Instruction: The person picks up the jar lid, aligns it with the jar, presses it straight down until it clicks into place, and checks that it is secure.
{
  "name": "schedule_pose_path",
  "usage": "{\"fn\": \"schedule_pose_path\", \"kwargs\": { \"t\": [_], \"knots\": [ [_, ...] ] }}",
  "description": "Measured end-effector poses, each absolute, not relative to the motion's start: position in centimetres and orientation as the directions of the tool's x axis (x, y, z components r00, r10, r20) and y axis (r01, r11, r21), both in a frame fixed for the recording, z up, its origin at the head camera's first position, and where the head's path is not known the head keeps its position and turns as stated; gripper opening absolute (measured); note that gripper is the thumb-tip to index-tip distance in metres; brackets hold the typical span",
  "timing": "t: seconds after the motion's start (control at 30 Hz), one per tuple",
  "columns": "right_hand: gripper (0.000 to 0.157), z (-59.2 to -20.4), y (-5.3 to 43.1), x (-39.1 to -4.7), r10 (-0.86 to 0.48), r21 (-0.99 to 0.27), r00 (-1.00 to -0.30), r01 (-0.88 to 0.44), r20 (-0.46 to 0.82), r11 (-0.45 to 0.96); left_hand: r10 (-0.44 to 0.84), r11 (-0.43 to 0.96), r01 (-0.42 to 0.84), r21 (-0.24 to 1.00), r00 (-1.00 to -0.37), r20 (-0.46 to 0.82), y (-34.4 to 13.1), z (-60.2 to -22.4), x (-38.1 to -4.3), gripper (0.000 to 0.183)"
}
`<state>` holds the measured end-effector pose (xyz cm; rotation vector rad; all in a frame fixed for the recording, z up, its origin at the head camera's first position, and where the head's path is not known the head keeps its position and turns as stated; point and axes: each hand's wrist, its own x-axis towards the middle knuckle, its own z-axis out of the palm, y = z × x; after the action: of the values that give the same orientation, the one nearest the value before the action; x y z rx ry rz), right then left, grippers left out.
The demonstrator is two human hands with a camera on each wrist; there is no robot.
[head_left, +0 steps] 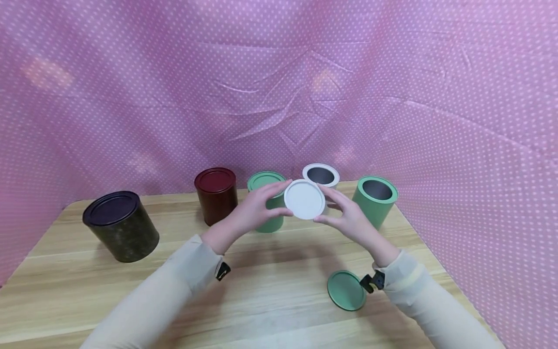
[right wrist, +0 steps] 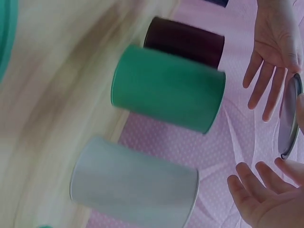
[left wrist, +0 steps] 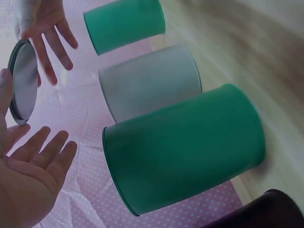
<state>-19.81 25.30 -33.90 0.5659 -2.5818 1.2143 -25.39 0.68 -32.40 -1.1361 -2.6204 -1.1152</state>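
Note:
A round white lid (head_left: pixel 304 199) is held up by both hands over the table, its face turned toward the head camera. My left hand (head_left: pixel 255 206) pinches its left edge between thumb and index finger. On the opposite edge, my right hand (head_left: pixel 350 218) grips it with thumb and index finger. The other fingers of both hands are spread behind the lid, as the wrist views show. Just behind stands an uncovered white can (right wrist: pixel 135 183), its dark inside showing in the head view. A lidded green can (left wrist: pixel 183 152) stands behind the left hand.
An uncovered green can (head_left: pixel 370 208) stands at the right, behind the right forearm. A green lid (head_left: pixel 346 291) lies on the wooden table (head_left: pixel 270 300) near the right wrist. Lidded dark red (head_left: pixel 218 203) and black (head_left: pixel 126 237) cans stand leftward. Pink dotted cloth (head_left: pixel 279 87) hangs behind.

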Motion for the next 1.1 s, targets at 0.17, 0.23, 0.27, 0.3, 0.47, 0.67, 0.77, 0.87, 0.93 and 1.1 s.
{"fn": "schedule_pose_path", "kwargs": {
  "t": [0.17, 0.23, 0.27, 0.3, 0.47, 0.67, 0.77, 0.87, 0.93, 1.1],
  "knots": [
    [0.078, -33.4, 26.8, -20.9, -0.223, -0.693, -0.926, -0.376, 0.305, 0.616, 0.644, 0.449, 0.676, 0.584, -0.698, 0.313, 2.3, -31.9, -27.2, 0.075],
    [0.077, -33.1, 27.5, -21.2, -0.230, -0.696, -0.931, -0.364, 0.282, 0.619, 0.647, 0.468, 0.670, 0.577, -0.704, 0.293, 2.9, -31.6, -27.5, 0.075],
    [0.077, -33.0, 27.8, -21.5, -0.233, -0.695, -0.934, -0.358, 0.271, 0.623, 0.645, 0.477, 0.662, 0.578, -0.711, 0.282, 3.2, -31.4, -27.6, 0.075],
    [0.076, -32.8, 28.2, -21.7, -0.236, -0.697, -0.936, -0.353, 0.262, 0.624, 0.641, 0.485, 0.659, 0.574, -0.715, 0.279, 3.5, -31.2, -27.7, 0.075],
    [0.076, -31.7, 29.9, -22.6, -0.256, -0.697, -0.943, -0.330, 0.213, 0.637, 0.615, 0.510, 0.648, 0.566, -0.735, 0.288, 5.1, -30.5, -28.3, 0.071],
    [0.074, -30.6, 31.2, -23.7, -0.260, -0.696, -0.951, -0.302, 0.170, 0.651, 0.592, 0.527, 0.635, 0.566, -0.751, 0.291, 6.6, -30.1, -29.1, 0.068],
    [0.074, -30.2, 31.5, -24.2, -0.255, -0.680, -0.953, -0.295, 0.161, 0.672, 0.600, 0.534, 0.611, 0.584, -0.760, 0.247, 7.0, -29.9, -29.7, 0.070],
    [0.074, -29.8, 31.7, -25.1, -0.262, -0.656, -0.953, -0.297, 0.155, 0.694, 0.602, 0.545, 0.571, 0.614, -0.776, 0.188, 7.2, -29.6, -30.6, 0.071],
    [0.073, -29.4, 31.8, -25.8, -0.262, -0.641, -0.954, -0.292, 0.145, 0.709, 0.598, 0.555, 0.545, 0.628, -0.786, 0.154, 7.5, -29.3, -31.3, 0.071],
    [0.073, -28.9, 32.5, -27.2, -0.247, -0.642, -0.965, -0.246, 0.090, 0.726, 0.582, 0.595, 0.513, 0.619, -0.806, 0.109, 8.5, -29.1, -33.0, 0.070]
  ]
}}
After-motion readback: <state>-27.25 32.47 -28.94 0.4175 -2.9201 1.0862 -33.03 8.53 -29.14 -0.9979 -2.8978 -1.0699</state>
